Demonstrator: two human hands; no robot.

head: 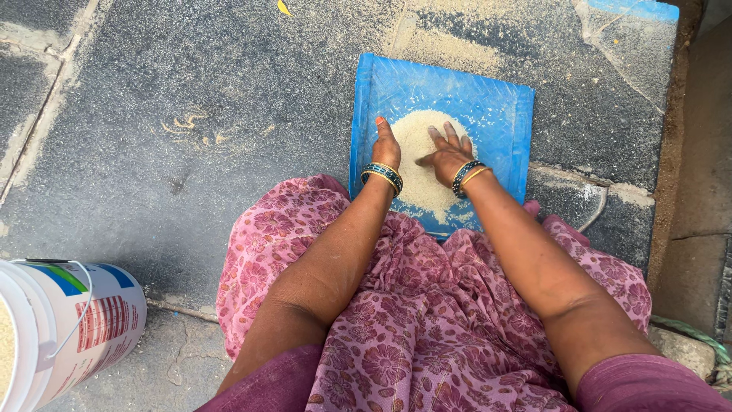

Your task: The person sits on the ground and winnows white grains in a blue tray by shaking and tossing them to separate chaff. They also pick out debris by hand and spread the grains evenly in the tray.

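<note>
Down on the dark stone floor [191,91], you have a blue winnowing tray [499,107] set just past your knees, with a pale heap of grain [419,179] piled on its near half. Your left hand [386,146] stands on its edge along the left side of the heap, fingers pressed together and straight, the thumb tucked behind them, touching the grain at the heap's margin. Your right hand [446,152] lies palm down on top of the heap, its fingers [451,136] spread apart and pointing away from you, the thumb stretched out to the left toward the other hand. Neither hand grips anything; both simply rest against the loose grain. Bangles ring both wrists, close to the tray's near edge. Your lap is covered by a pink flowered cloth [412,320] whose hem overlaps the tray's near rim. Well apart, at the lower left, a white plastic bucket [84,324] with a wire handle lies on the floor. A dusting of fine pale grain is scattered over the stone beyond the tray.
</note>
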